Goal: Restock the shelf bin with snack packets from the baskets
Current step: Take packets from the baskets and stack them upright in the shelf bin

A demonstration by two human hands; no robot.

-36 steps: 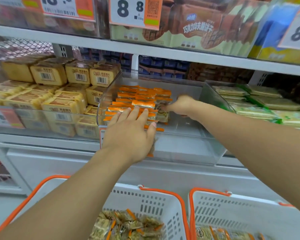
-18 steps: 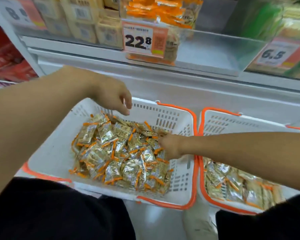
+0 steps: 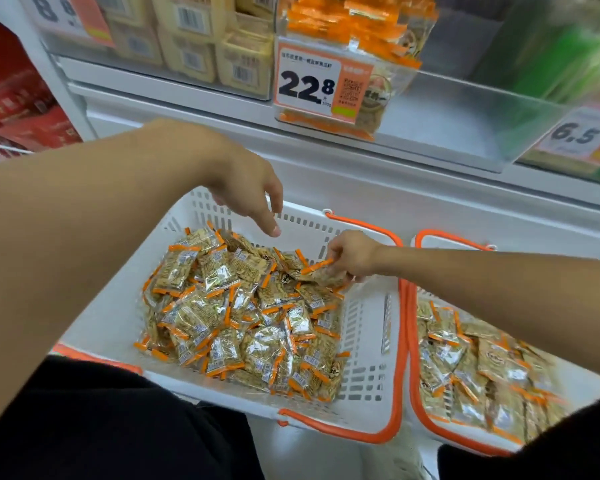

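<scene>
**Shop aisle with white shelving**

A white metal shelf unit (image 3: pixel 222 109) fills the far side, its plain panel running beneath clear-fronted bins. Price tags hang on the bin fronts: one reads 22.8 (image 3: pixel 321 86), another 6.5 (image 3: pixel 581 136). Yellow boxed goods (image 3: pixel 194 46) sit stacked at upper left, red cartons (image 3: pixel 18 109) on the neighbouring rack, blurred green packs (image 3: pixel 575 46) at upper right. A pale floor (image 3: pixel 326 459) shows below. The light is even and soft.

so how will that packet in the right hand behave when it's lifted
Probably light: the right hand pinches the packet by one edge with only its fingers. Likely floppy and crinkly, being thin clear film. The glossy wrap looks slippery, so it may slide out of a loose pinch.
</scene>
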